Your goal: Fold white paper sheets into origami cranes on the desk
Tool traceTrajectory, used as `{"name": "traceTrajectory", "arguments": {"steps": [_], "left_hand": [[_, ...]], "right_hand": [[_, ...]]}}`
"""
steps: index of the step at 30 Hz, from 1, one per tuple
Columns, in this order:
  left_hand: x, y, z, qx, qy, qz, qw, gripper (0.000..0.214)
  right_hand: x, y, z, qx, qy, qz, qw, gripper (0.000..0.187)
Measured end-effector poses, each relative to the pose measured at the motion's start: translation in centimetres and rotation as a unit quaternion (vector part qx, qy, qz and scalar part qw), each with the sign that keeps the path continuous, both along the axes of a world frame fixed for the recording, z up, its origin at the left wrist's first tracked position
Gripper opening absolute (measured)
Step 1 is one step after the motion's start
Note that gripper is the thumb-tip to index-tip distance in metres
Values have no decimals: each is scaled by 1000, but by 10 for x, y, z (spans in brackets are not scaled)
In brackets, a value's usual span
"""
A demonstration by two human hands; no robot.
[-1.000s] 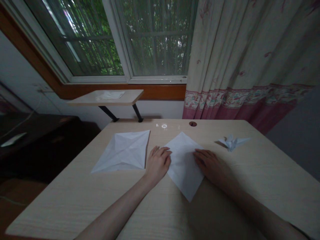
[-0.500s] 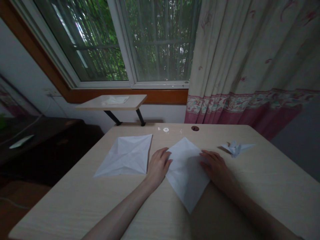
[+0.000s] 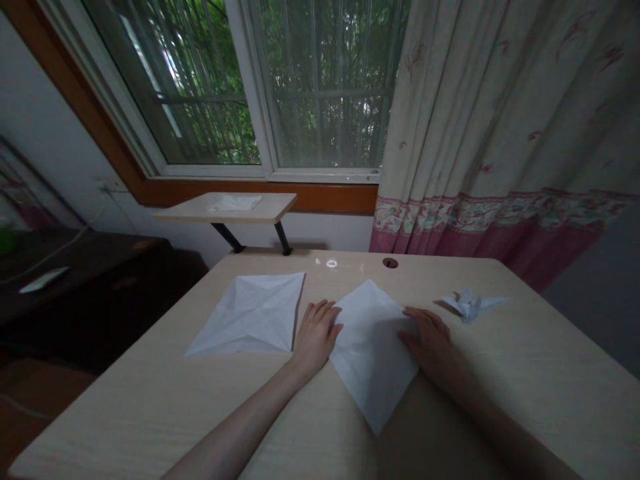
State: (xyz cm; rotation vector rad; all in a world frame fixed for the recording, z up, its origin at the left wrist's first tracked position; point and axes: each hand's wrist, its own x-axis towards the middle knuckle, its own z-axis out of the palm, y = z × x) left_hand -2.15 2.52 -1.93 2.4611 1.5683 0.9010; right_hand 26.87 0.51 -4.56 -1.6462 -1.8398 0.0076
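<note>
- Head view, item one: folded white sheet (image 3: 373, 353), diamond-shaped, lying flat on the table (image 3: 150, 400) in front of the person, one point aimed at the window and the opposite point aimed back at the person.
- Left hand (image 3: 315, 333): I log it palm down, fingers stretched out and lying close together, fingertips resting on the left corner of the folded white sheet. It pinches nothing.
- Right hand (image 3: 433, 343): palm down as well, fingers extended flat, covering the sheet's right corner and pressing it to the table. It grips nothing.
- Both forearms are bare and run in from the near edge, with the sheet's near point between them.
- Creased sheet (image 3: 250, 313): a second white square, opened out with fold lines crossing its face, lying just beside the left hand on its outer side. From my feed I cannot tell whether the hand touches its edge.
- Paper crane (image 3: 470, 305): a small folded white figure with wings out, standing on the table beyond the right hand and apart from it.
- Cable hole (image 3: 390, 263): a round opening near the far edge of the table, beyond the folded sheet's far point.
- Small shelf (image 3: 230, 207): a pale board on dark brackets under the window sill, with a white paper lying on it.
- Window (image 3: 300, 87): barred panes with green foliage outside.
- Curtain (image 3: 500, 120): cream with a pink patterned hem, hanging to the right of the window.
- Dark cabinet (image 3: 75, 280): low, to the left of the table.
</note>
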Motion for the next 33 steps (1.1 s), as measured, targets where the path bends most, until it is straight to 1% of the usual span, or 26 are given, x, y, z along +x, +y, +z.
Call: {"name": "traceTrajectory", "arguments": {"steps": [4,14,17,26,30,33], "left_hand": [[1,-1,4,14,-3,-3,1000,26],[1,-5,14,32,-29,-6,999,30],[1,-6,17,37,-31,-2,999,33],[1,-7,20,66,-35,5,997,40],[1,-8,21,73,-48,2,996,38],[1,-8,21,63,-63,3,996,35]], "right_hand": [[4,4,-4,25,-2,18,1000,27],[7,9,-14,109,-48,25,993,28],[7,9,-11,123,-55,26,991,29],[1,4,4,140,-53,18,989,38],[0,3,5,144,-34,25,989,39],[0,4,4,135,-6,31,990,37]]}}
